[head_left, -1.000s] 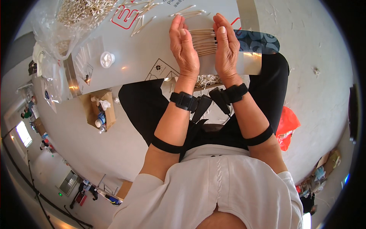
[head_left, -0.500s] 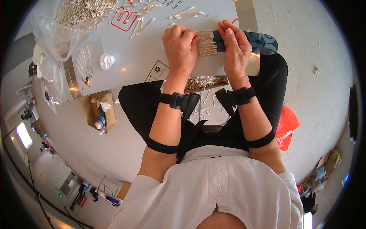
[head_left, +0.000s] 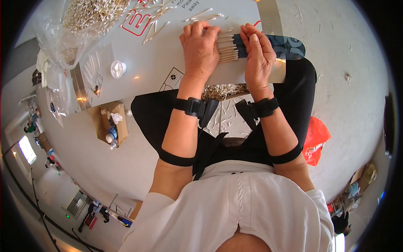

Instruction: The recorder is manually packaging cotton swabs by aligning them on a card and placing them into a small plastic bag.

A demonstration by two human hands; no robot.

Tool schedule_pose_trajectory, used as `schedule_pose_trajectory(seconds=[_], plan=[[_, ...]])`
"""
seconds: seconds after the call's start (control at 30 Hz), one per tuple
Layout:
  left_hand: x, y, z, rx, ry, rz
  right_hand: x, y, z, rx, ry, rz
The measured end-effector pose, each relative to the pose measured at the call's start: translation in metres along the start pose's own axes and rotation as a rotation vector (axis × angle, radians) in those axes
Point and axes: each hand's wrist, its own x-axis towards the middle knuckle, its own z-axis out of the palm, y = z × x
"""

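Inspector A: Surface and room?

Inspector B: Grey tabletop (head_left: pixel 168 63) over a pale concrete floor (head_left: pixel 348 109).

Inspector A: Surroundings?

Inspector B: Clear bag of sticks (head_left: pixel 90 17) upper left, white cap (head_left: pixel 118 69) nearby, loose sticks (head_left: pixel 205 16) ahead, cardboard box (head_left: pixel 112 126) below.

Inspector A: Hands?

Inspector B: Left hand (head_left: pixel 200 49) and right hand (head_left: pixel 258 54) each clamp an end of the stick bundle (head_left: pixel 228 45), which lies on the tabletop between them.
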Motion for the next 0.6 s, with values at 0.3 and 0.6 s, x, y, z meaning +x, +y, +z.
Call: schedule_pose_trajectory(seconds=[0.3, 0.6], plan=[[-0.018, 0.000, 0.000, -0.310, 0.200, -0.126, 0.000, 0.000, -0.002, -0.011, -0.061, 0.002], [0.019, -0.028, -0.003, 0.038, 0.119, -0.105, 0.001, -0.001, -0.001, -0.004, -0.033, 0.017]])
